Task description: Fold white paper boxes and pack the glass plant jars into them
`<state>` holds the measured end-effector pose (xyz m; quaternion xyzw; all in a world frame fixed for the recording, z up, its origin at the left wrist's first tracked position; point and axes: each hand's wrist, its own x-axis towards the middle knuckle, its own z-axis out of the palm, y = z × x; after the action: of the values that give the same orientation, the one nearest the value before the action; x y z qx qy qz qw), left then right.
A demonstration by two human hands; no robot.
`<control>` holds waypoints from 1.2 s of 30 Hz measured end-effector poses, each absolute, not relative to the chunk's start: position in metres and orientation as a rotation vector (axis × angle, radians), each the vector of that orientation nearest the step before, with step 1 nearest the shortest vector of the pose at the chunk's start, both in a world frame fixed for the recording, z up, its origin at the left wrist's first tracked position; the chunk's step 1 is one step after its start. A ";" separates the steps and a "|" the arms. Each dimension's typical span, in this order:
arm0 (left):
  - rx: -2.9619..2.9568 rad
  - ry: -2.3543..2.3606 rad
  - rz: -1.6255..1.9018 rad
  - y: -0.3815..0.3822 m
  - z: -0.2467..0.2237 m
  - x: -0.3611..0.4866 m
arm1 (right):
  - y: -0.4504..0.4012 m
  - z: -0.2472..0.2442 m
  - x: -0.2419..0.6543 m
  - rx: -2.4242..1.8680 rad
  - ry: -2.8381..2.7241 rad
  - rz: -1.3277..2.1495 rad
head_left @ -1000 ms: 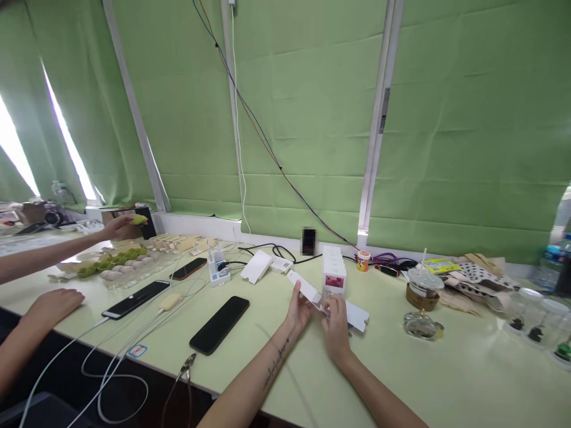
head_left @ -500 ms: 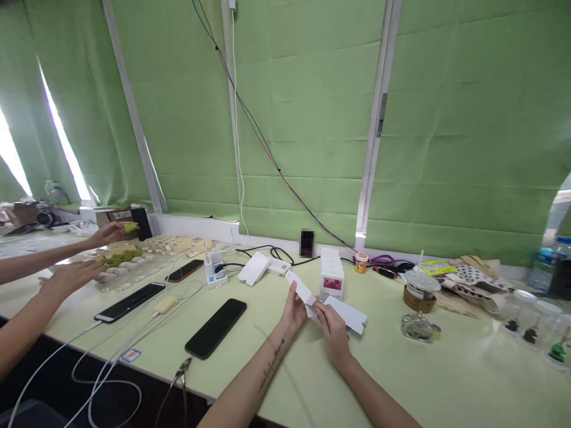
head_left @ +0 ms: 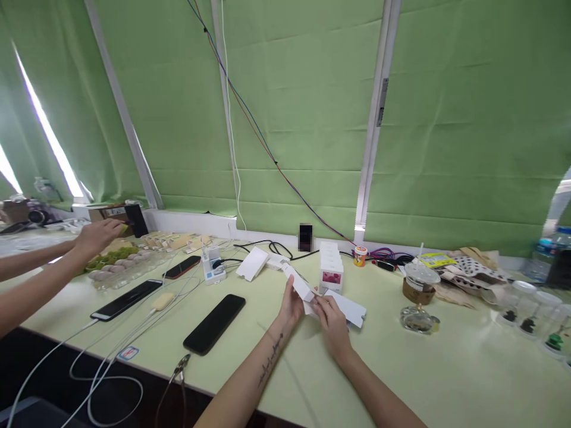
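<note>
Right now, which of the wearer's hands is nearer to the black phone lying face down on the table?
Left. The left hand is just right of the black phone, holding white folded cardboard; the right hand is farther right.

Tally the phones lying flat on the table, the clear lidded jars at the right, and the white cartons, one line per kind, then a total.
Phones lying flat: 3, one nearest, one on a cable, one red-edged.
Clear lidded jars: 3, first, second, third.
White cartons: 3, one in both hands, one flat, one standing.
Total: 9
</note>
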<state>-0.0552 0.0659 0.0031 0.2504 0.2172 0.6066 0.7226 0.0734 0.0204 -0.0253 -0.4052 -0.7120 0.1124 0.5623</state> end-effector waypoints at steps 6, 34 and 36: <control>0.587 0.465 1.362 0.065 0.008 -0.055 | 0.023 -0.026 0.078 -1.042 -1.650 0.319; 1.002 0.810 1.739 0.058 0.015 -0.054 | 0.019 -0.021 0.079 -1.056 -1.275 0.524; 1.013 0.768 1.720 0.059 0.018 -0.056 | 0.016 -0.019 0.077 -1.020 -1.253 0.595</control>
<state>-0.0561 0.0591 0.0177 0.4152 0.3151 0.7052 0.4807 0.0771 0.0161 -0.0188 -0.4492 -0.5518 0.2620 0.6520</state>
